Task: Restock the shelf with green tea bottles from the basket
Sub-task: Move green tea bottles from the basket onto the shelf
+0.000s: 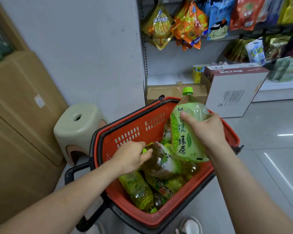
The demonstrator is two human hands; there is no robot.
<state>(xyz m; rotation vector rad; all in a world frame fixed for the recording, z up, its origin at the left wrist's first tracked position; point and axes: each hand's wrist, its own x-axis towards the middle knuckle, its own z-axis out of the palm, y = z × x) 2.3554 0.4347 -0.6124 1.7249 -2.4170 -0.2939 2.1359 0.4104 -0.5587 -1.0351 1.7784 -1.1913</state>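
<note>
Restock looks early: the red basket (130,132) on the floor still carries most of its green tea bottles, no shelf slot for them is visible, your right hand (205,129) has one bottle (184,132) lifted above the far rim, left hand (132,156) closing its grip round a second bottle's neck (157,159).

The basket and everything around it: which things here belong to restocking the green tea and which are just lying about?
Part of the job:
- red basket
- green tea bottle held by the right hand
- bottle in the basket gripped at its neck by the left hand
- other bottles in the basket

Just lying about:
- stool
- white carton
- brown cardboard box
- hanging snack bags
</note>
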